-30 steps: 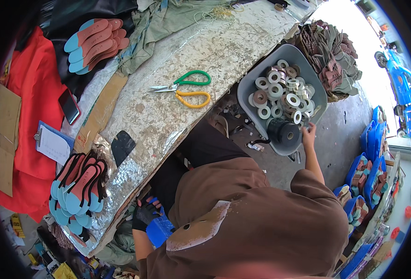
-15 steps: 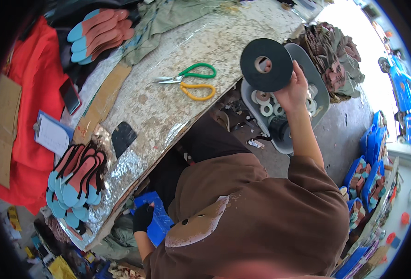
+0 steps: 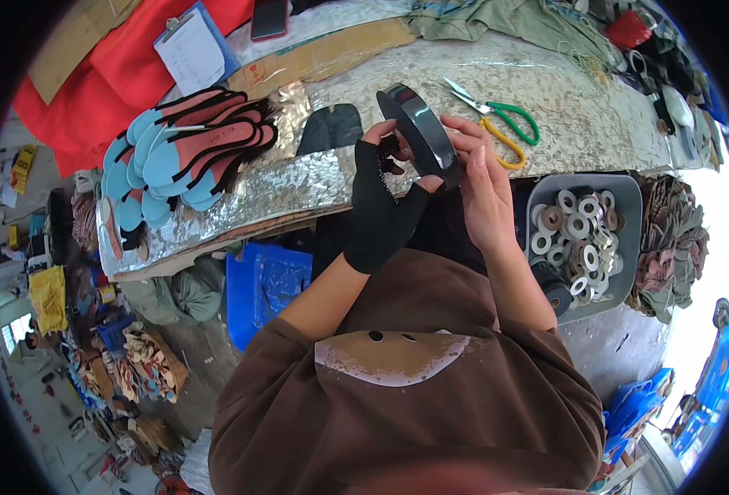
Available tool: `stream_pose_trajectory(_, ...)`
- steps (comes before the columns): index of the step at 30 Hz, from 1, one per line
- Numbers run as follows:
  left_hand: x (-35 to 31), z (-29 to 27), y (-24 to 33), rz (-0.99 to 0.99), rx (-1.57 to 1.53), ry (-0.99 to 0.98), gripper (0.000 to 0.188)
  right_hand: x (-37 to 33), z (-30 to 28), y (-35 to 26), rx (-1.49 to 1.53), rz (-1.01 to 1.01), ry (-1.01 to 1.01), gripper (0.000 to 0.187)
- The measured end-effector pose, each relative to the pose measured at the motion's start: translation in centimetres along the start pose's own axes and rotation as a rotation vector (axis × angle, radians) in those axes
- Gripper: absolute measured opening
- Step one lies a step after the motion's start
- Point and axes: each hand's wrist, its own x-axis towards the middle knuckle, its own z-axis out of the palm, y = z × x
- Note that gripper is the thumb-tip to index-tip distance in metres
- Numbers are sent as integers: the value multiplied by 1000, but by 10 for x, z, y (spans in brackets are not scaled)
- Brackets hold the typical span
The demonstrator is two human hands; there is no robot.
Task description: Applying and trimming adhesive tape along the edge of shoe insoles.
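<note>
Left hand (image 3: 391, 198) is gripping black roll (image 3: 424, 130), fingers partly open; right hand (image 3: 484, 194) is touching it, half-curling, grip unclear; grey tub (image 3: 629, 219) sitting at roll's 4 o'clock.

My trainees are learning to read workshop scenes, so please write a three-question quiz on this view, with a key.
1. True or false: the left hand is empty.
2. Where do the scissors lie? (a) in the grey bin (b) on the table (c) on the red cloth
3. Fill in: the black glove is on the ____ hand.

Key: 1. False, it holds a black roll. 2. (b). 3. left.
</note>
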Motion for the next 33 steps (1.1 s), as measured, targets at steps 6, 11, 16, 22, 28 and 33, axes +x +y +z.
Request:
stream_pose_trajectory(6, -5, -8, -2, -85, -274, 80, 94, -8, 11, 9, -1, 30, -61, 21)
stream_pose_trajectory(11, -9, -16, -4, -176, -302, 8, 97, -11, 8, 19, -62, -30, 1, 10)
stream_pose_trajectory(16, -18, -9, -4, -196, -309, 12, 105, -16, 10, 28, -352, -159, 109, 6)
stream_pose_trajectory(22, -24, 0, -11, -215, -201, 131, 114, -17, 11, 33, -559, -303, 158, 7)
stream_pose_trajectory(28, -24, 3, -6, -266, -340, 144, 115, -17, 8, 41, -561, -288, 153, 7)
stream_pose_trajectory(33, -19, 2, 5, -232, -333, 87, 110, -16, 2, 46, -171, -90, 170, 11)
